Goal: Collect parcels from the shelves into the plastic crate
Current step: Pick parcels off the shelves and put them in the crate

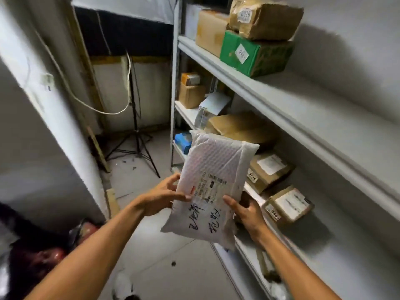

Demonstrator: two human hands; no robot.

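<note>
A: Gripping how?
B: Pinching the white padded parcel [213, 187] by its lower half: left hand [161, 197] with thumb curled over the front at the left edge, right hand [244, 210] with thumb pressing the front, remaining fingers hidden behind.

A: Sitting where?
B: Hanging upright in mid-air, just in front of the grey shelves [281, 100], clear of the brown boxes [287, 202] lying on the lower shelf.

A: Crate?
B: Not showing anywhere in view.

A: Risking what?
B: Possibly slipping, slick wrapping giving thumbs little purchase. Possibly catching the shelf edge or nudging nearby boxes while swinging away. Possibly snagging the tripod [135, 135] standing behind.
</note>
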